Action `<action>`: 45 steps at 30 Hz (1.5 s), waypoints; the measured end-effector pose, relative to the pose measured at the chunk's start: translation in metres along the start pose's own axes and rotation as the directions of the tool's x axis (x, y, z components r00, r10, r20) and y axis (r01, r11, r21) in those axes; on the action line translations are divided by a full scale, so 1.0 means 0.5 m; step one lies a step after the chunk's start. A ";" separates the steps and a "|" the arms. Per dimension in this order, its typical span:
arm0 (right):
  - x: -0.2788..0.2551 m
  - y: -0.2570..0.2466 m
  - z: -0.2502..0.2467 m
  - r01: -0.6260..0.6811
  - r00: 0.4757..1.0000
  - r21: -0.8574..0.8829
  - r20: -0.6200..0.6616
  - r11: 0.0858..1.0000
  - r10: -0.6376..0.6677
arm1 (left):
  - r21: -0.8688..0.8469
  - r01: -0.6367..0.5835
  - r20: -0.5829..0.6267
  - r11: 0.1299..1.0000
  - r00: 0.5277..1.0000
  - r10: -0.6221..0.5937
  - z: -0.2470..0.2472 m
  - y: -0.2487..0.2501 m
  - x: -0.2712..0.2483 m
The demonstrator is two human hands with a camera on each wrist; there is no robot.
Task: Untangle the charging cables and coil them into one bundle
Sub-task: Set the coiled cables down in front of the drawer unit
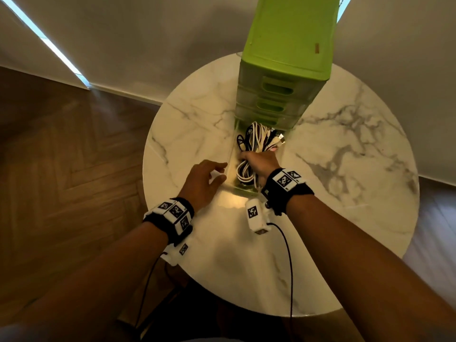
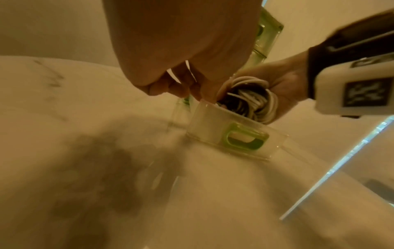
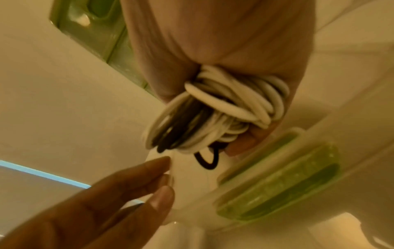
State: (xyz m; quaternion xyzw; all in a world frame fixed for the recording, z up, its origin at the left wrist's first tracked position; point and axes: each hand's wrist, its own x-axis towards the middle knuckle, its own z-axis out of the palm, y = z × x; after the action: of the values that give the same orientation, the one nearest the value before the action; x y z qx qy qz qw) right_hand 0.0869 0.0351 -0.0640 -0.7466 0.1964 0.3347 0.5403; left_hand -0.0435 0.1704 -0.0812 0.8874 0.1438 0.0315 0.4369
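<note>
A bundle of white and black charging cables lies in a clear pulled-out drawer with a green handle. My right hand reaches into the drawer and grips the middle of the cable bundle, fingers curled round it. My left hand rests against the drawer's left wall with fingers straight, holding nothing. The plug ends stick out at the drawer's far end.
The drawer belongs to a green drawer tower standing at the back of a round marble table. Wooden floor lies to the left, a wall behind. Thin black wires hang from my wrist cameras.
</note>
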 end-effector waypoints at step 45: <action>-0.018 0.084 -0.019 0.554 0.787 -0.550 0.100 0.625 -0.609 | 0.201 -0.800 0.499 0.565 0.580 0.644 0.039 0.015 0.291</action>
State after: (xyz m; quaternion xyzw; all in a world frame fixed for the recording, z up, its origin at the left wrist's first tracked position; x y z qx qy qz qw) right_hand 0.0556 0.0111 -0.0842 -0.9074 -0.1349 0.1475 0.3697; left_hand 0.1009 0.1921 -0.0978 0.9235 -0.3223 0.0128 0.2076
